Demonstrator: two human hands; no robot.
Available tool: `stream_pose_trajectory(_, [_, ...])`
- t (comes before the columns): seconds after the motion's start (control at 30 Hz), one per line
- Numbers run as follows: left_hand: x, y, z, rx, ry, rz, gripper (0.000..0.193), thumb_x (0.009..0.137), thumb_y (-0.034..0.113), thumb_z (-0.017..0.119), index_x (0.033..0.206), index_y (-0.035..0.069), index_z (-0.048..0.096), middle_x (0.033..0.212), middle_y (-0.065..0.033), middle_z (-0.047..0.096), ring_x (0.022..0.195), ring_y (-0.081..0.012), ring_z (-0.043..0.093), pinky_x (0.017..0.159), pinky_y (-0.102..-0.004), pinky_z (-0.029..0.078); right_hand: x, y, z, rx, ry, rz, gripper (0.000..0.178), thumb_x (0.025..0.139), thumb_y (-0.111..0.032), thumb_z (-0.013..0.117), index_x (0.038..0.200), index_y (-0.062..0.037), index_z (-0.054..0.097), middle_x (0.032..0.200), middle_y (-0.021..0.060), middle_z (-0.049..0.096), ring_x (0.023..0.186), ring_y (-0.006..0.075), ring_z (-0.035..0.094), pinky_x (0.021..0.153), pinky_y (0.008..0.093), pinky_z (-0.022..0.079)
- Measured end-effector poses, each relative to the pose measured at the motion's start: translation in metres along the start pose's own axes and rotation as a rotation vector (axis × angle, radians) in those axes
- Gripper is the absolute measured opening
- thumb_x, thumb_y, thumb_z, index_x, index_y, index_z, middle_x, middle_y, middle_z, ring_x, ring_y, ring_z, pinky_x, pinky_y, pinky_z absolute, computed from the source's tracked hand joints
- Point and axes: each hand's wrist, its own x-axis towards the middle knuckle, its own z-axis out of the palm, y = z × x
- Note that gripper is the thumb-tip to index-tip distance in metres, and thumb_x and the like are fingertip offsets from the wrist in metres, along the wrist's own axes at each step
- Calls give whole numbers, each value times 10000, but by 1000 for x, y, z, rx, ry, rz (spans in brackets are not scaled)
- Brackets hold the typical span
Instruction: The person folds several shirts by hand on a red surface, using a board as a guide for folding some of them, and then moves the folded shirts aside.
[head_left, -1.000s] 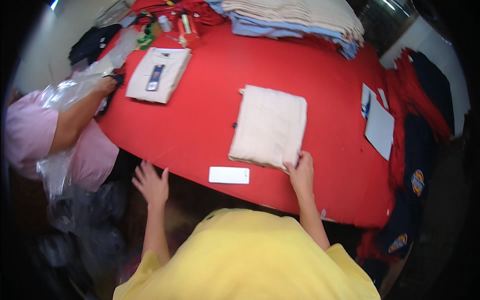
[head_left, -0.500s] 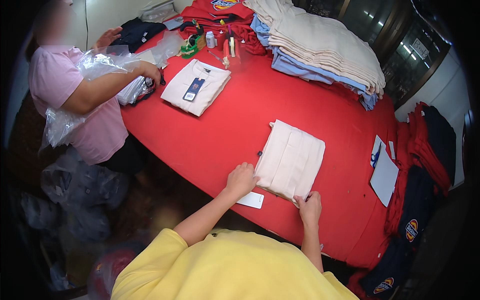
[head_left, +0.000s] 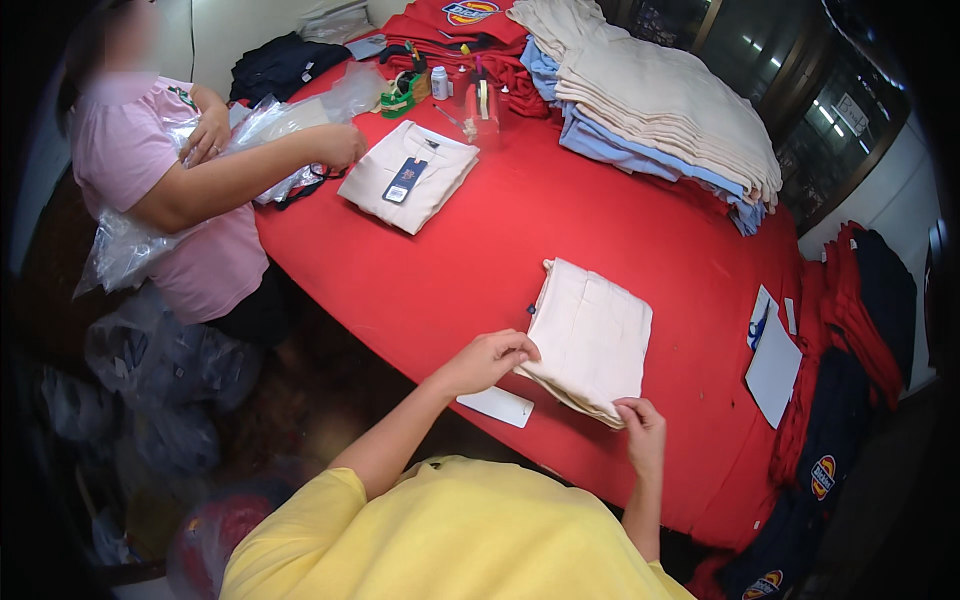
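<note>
Two near corners of a folded cream garment (head_left: 592, 345) are clamped in fingers, the left one by the left hand (head_left: 492, 361) and the right one by the right hand (head_left: 642, 426), near the front edge of the red desk (head_left: 480, 270), with a white card (head_left: 498, 406) lying by that edge and bare room beyond and to the right. Farther off, past a folded, tagged cream shirt (head_left: 400, 208), a clear holder (head_left: 484, 122) has slim tools standing in it beside a white bottle (head_left: 440, 84). The garment's underside is hidden, and I can't make out what fills the plastic bags (head_left: 170, 365) in the dim lower left.
</note>
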Motion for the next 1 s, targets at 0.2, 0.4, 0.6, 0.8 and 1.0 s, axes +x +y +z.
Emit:
stream_pose_trajectory(0.2, [-14, 103, -44, -373, -41, 180, 204, 931, 23, 548, 1104, -5, 654, 1060, -68, 615, 942, -114, 583, 799, -262, 476, -2, -112, -48, 453, -181, -90, 320, 847, -87, 677, 1130, 55, 632, 1072, 93, 627, 906, 139, 600, 826, 257, 467])
stream_pose_trajectory(0.4, [18, 99, -45, -55, 189, -48, 194, 905, 79, 607, 1058, -33, 648, 1023, -60, 639, 902, -109, 593, 776, -270, 484, 41, -95, -51, 31, -40, -175, 207, 889, -96, 633, 1034, 49, 658, 1138, 70, 611, 908, 111, 560, 796, 247, 453])
stream_pose_trajectory(0.6, [122, -2, -32, -126, 264, -32, 241, 888, 166, 660, 1020, -36, 661, 899, -102, 691, 820, -160, 636, 760, -286, 499, 140, 17, -15, 287, 18, 101, 198, 886, -73, 601, 1037, 50, 637, 942, 49, 636, 838, 113, 580, 774, 247, 468])
stream_pose_trajectory(0.8, [153, -80, -26, -202, 283, -235, 241, 879, 94, 664, 1094, -14, 647, 916, -117, 693, 852, -155, 650, 742, -275, 508, 161, 34, 20, 343, 42, 81, 601, 900, -8, 572, 1438, -30, 305, 1011, 116, 652, 944, 134, 599, 869, 260, 458])
stream_pose_trajectory(1.0, [145, -82, -32, -101, 311, -154, 229, 846, 81, 691, 1061, 3, 671, 879, -79, 686, 819, -132, 632, 744, -263, 500, 146, 52, 9, 150, -311, -96, 553, 853, 2, 608, 1388, -12, 470, 1294, 106, 527, 1160, 174, 515, 1005, 299, 401])
